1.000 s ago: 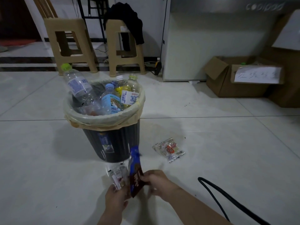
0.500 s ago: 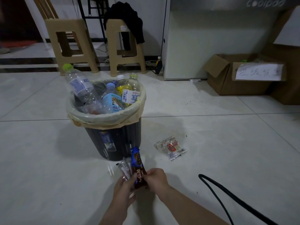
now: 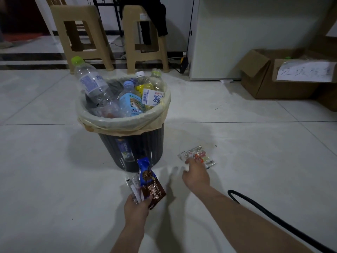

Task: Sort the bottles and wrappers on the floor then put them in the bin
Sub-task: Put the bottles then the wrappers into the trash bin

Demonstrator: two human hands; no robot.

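Black ribbed bin (image 3: 138,145), lined with a pale bag, upright on the tile, crammed with clear plastic bottles (image 3: 116,95) poking above the rim. Blue-and-brown wrapper (image 3: 149,181) held upright just in front, bunched with clear ones (image 3: 134,187), perhaps two. Clear red-printed wrapper (image 3: 199,156) flat on the floor, right of the bin.

left hand (image 3: 137,207) clutches brown wrapper (image 3: 152,190) by the bin (image 3: 138,143); right hand (image 3: 197,175) touches clear wrapper (image 3: 197,156) on floor
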